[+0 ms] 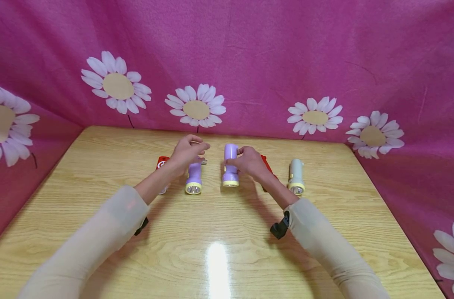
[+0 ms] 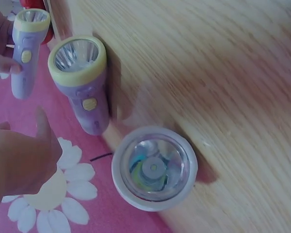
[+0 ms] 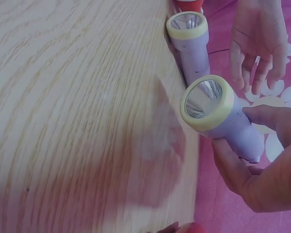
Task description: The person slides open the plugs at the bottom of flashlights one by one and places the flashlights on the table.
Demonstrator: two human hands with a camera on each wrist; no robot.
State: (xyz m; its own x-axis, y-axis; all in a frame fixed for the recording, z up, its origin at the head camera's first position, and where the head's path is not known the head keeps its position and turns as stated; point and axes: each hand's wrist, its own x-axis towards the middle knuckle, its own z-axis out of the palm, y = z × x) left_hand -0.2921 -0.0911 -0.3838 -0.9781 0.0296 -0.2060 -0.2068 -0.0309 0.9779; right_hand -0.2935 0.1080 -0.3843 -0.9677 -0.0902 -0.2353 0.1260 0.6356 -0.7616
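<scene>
Flashlight (image 3: 228,127), light purple with yellow rim (image 1: 230,183) and switch (image 2: 26,56)

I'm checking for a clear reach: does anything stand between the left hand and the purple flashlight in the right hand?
Nothing visible stands between the left hand and the held purple flashlight; the other purple flashlight lies on the table outside that gap.

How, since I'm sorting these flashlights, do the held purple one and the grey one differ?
The held flashlight is purple; the grey flashlight pale grey. The right hand grips the purple one; the grey one lies untouched on the table. In the head view, the grey one's reflector shows plainly, the purple one's only as a sliver. Both have a pale yellow rim around the front.
</scene>
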